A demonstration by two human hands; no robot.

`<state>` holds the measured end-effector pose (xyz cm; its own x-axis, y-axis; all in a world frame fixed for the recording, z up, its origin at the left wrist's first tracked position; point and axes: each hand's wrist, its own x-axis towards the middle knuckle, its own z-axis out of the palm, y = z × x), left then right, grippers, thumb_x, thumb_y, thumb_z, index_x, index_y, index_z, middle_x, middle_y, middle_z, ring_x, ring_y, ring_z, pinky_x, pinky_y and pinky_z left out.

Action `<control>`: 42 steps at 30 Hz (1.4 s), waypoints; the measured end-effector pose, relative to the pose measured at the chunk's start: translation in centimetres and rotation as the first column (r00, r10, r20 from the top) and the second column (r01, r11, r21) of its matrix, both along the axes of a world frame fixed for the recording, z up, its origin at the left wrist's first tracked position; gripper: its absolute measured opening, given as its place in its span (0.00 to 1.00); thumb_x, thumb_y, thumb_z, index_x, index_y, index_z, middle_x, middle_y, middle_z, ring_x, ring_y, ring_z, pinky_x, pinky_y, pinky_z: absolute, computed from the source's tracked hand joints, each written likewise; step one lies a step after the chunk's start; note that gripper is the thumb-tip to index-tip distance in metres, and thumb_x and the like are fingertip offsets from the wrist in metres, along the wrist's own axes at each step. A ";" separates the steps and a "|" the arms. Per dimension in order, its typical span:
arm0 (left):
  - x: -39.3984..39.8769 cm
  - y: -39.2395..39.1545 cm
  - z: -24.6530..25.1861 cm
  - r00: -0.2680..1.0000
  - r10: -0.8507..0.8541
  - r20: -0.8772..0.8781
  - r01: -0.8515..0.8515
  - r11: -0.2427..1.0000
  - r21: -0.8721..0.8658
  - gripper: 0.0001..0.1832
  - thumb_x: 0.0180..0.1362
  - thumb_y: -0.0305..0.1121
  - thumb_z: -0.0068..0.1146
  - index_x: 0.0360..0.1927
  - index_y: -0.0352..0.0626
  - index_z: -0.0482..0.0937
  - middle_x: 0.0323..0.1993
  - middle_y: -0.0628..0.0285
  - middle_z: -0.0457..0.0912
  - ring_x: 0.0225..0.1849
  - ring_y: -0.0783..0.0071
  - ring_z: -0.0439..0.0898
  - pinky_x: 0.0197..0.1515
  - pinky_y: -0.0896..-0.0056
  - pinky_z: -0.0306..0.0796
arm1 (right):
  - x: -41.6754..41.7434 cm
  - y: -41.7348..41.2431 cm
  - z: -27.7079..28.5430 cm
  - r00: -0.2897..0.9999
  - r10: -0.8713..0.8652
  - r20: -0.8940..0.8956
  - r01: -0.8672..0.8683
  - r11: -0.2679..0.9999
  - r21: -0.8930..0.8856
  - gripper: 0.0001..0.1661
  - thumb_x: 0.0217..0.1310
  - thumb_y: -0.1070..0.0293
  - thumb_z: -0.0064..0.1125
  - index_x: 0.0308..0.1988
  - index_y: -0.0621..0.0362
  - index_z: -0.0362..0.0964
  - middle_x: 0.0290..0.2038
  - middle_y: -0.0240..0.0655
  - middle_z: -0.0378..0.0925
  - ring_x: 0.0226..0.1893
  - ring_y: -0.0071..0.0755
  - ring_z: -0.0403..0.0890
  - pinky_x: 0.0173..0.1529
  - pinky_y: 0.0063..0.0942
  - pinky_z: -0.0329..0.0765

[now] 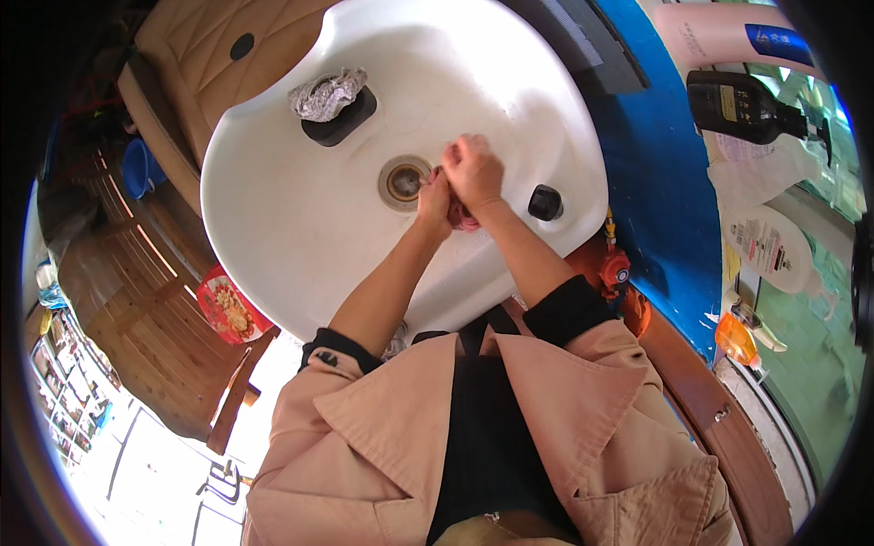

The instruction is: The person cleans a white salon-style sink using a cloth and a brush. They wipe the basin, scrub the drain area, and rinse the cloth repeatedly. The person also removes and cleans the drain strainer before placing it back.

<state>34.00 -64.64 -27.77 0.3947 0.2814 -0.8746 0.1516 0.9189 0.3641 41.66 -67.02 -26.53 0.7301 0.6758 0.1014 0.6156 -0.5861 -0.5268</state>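
Both my hands are together low inside a white ceramic shampoo basin (293, 225), just right of its drain (404, 183). My left hand (433, 203) is closed around a bunched wet pink cloth (464, 217). Over the same cloth is my right hand (473, 170), curled into a fist, slightly blurred and gripping it. Much of the cloth is hidden by the fingers and the right wrist. Near the basin's far left side, a crumpled grey cloth (328, 94) rests on a black pad (345, 126).
A black tap knob (545, 203) rises from the basin's right side. Pump bottles, one black (741, 106) and one white (770, 247), line the right ledge. To the left are a tan padded seat (198, 48), a wooden bench (143, 300) and a red food container (232, 307).
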 end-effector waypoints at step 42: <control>-30.5 9.3 8.1 0.507 0.168 -0.845 0.861 -0.150 0.486 0.26 0.57 0.32 0.47 0.61 0.46 0.64 0.62 0.65 0.65 0.67 0.67 0.55 0.65 0.51 0.46 | -23.7 15.9 -7.5 0.881 0.444 -0.161 -0.408 0.887 0.216 0.29 0.56 0.67 0.50 0.59 0.47 0.60 0.58 0.41 0.61 0.54 0.49 0.65 0.47 0.45 0.66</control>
